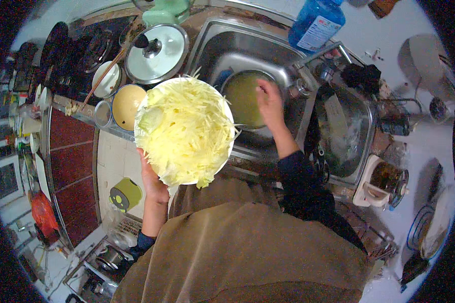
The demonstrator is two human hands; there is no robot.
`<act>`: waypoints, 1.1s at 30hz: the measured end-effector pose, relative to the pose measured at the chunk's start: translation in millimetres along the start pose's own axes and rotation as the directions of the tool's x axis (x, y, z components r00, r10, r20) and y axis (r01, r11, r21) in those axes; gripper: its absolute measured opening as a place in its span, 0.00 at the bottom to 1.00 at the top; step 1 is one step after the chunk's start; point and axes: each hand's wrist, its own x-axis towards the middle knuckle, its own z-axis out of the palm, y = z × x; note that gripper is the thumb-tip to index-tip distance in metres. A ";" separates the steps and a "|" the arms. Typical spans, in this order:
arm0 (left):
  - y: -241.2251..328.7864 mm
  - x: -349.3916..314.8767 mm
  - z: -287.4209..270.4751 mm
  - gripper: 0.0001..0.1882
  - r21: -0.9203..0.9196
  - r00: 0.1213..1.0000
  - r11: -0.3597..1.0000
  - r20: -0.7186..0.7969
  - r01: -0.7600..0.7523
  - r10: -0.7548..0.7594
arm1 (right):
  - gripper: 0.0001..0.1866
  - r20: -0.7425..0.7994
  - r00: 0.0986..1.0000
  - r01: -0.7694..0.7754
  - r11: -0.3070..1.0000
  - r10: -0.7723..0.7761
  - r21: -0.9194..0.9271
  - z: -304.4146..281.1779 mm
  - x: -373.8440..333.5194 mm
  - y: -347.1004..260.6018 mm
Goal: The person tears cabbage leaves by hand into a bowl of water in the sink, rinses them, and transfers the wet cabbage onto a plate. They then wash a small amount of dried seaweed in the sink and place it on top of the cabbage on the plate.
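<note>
My left hand (153,183) grips a round white plate (231,150) by its lower left edge, the fingers hidden beneath. The plate is heaped with pale yellow shredded potato (192,134), with a pale green leafy piece (149,120) on its left side. Over the sink (260,43), my right hand (271,105) hangs above a round metal bowl (227,83) of cloudy yellowish water (244,96). Its fingers are loosely bent and slightly apart, holding nothing that I can see. The plate's edge hides part of the bowl's left side.
Left of the sink stand a lidded pot (159,60), a white bowl (106,81) with chopsticks across it, a bowl of tan liquid (126,107) and a glass (103,113). A blue bottle (316,25) is behind the sink; the faucet (301,87) is at its right.
</note>
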 end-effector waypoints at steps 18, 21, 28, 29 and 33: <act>-10.1 -11.9 -10.9 0.32 -0.002 0.996 0.998 -0.068 -0.061 0.060 | 0.13 0.174 0.895 -0.440 0.876 0.410 0.198 -62.5 0.0 21.4; -9.6 -17.3 -13.8 0.32 -0.097 0.997 0.993 -0.049 -0.071 0.066 | 0.14 0.195 0.942 -0.290 0.954 0.271 0.072 -66.9 5.2 4.8; -9.5 -35.2 -12.6 0.32 -0.165 0.985 0.977 -0.127 -0.136 0.116 | 0.12 -0.135 0.983 0.130 0.990 -0.124 0.043 -83.5 38.6 6.2; -9.7 -37.1 -13.6 0.32 -0.177 0.983 0.974 -0.142 -0.142 0.118 | 0.13 -0.059 0.989 0.124 0.976 -0.137 -0.177 -88.5 42.2 12.4; -19.2 -49.0 -21.6 0.32 -0.227 0.960 0.942 -0.189 -0.246 0.205 | 0.19 0.168 0.978 0.056 0.626 0.122 -0.778 -109.1 40.0 36.6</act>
